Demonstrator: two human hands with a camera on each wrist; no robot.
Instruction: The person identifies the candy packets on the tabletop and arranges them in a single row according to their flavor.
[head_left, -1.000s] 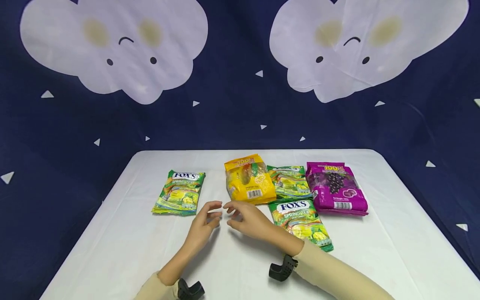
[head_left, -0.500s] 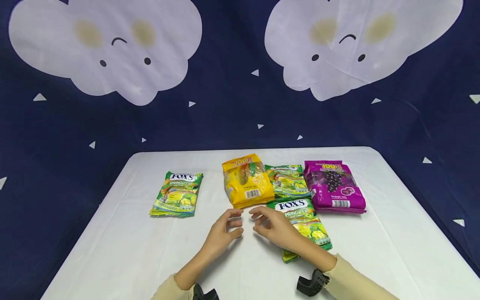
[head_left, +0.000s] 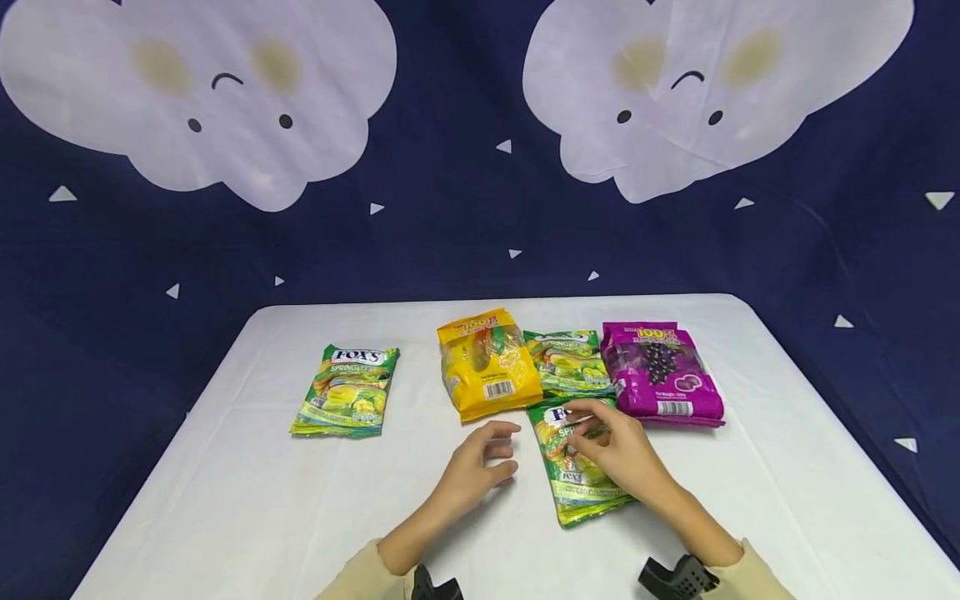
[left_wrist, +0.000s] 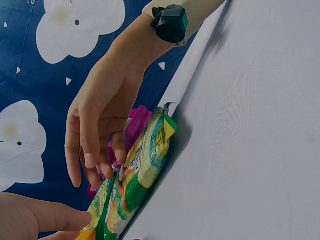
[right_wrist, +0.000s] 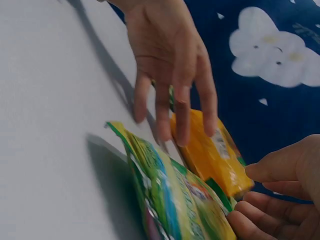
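Over the front green Fox's candy packet (head_left: 566,483) is my right hand (head_left: 626,450), fingers loosely bent and covering part of its print. In the right wrist view, its fingertips come close to the packet's edge; whether they touch is unclear. My left hand (head_left: 476,471) hovers left of that packet with relaxed fingers, holding nothing. Behind the front packet lies another green candy packet (head_left: 566,364), between a yellow candy bag (head_left: 487,375) and a purple grape candy bag (head_left: 660,383).
Apart from the group, a third green Fox's packet (head_left: 348,392) lies on the left side of the white-covered table (head_left: 225,500). A dark blue curtain (head_left: 450,250) with cloud prints hangs behind the far table edge.
Both hands have moved right. The right hand has gone from in front of the yellow bag to over the front green packet, and the left hand has come nearer that packet.
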